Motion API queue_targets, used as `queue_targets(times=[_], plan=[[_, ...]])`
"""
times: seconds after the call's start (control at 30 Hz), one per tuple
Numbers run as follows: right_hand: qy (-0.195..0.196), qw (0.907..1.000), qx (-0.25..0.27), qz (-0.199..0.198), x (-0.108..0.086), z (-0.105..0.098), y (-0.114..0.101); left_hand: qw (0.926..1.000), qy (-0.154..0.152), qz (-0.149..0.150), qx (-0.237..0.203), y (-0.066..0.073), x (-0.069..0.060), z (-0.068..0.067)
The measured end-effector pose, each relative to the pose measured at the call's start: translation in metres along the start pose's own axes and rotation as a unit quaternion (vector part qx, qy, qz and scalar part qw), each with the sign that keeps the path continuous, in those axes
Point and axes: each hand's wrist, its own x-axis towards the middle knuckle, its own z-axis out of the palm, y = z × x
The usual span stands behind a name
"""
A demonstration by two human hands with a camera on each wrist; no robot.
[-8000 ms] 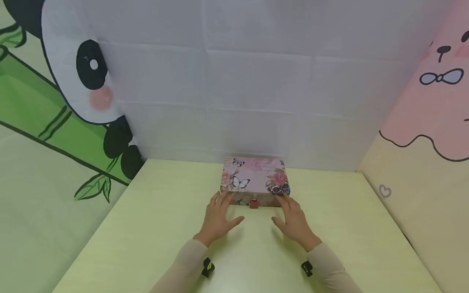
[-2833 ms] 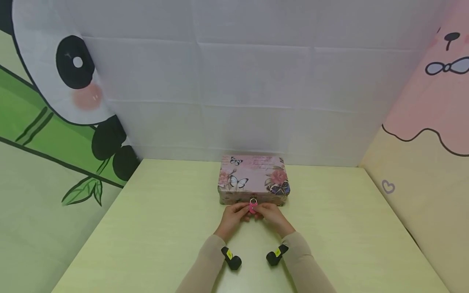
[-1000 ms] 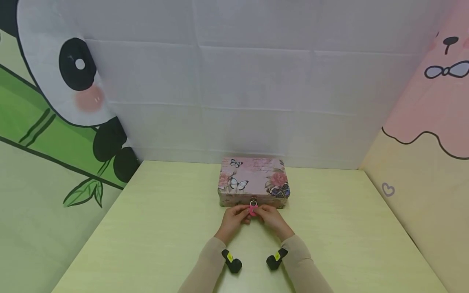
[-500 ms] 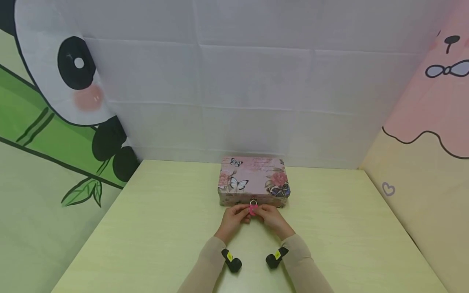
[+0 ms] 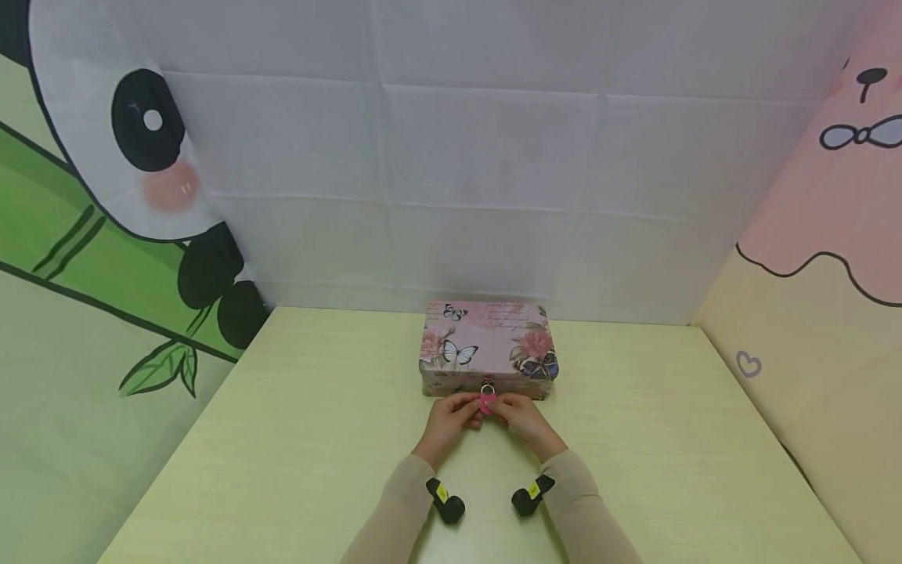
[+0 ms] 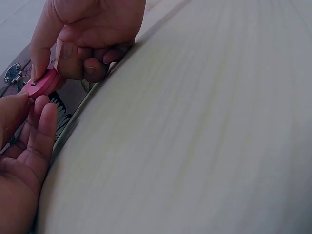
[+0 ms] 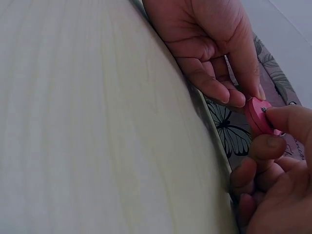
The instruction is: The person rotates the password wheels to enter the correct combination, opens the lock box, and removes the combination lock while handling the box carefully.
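Observation:
A pink padlock (image 5: 487, 403) hangs by its metal shackle at the front clasp of a floral box (image 5: 486, 337), whose lid is closed. The left hand (image 5: 445, 427) pinches the padlock from the left, between thumb and fingers. From the other side the right hand (image 5: 527, 424) grips it, its thumb on the padlock's face. In the left wrist view the padlock (image 6: 41, 85) shows small dark marks near the right hand's thumb or fingertip, beside the metal clasp (image 6: 13, 73). The right wrist view shows the padlock (image 7: 259, 116) between both hands' fingertips.
The box stands on a pale yellow table (image 5: 324, 376), close to a white cloth backdrop (image 5: 486, 157). A panda print (image 5: 148, 121) is at the left, and a pink animal print (image 5: 831, 204) at the right. Each wrist wears a black device.
Since the earliest frame, both hands have moved inward from the box's front corners and taken hold of the padlock. Over the last second they have stayed nearly still.

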Motion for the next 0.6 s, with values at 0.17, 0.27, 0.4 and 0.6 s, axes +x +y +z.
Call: queue_targets(times=[0.17,0.27,0.4,0.6], plan=[[0.000,1.0000,0.008,0.001,-0.006,0.002,-0.008,1.0000,0.001,-0.004,0.005,0.001,-0.001,0.000],[0.000,0.9999,0.012,-0.002,-0.007,0.002,-0.008,1.0000,0.002,-0.006,0.006,0.002,-0.001,0.000],[0.000,1.0000,0.009,-0.001,-0.004,0.001,-0.005,1.0000,0.003,-0.008,0.006,0.002,-0.001,0.000],[0.004,0.9998,0.018,0.004,0.008,-0.001,0.014,0.9999,0.005,-0.009,0.009,0.003,-0.002,0.000]])
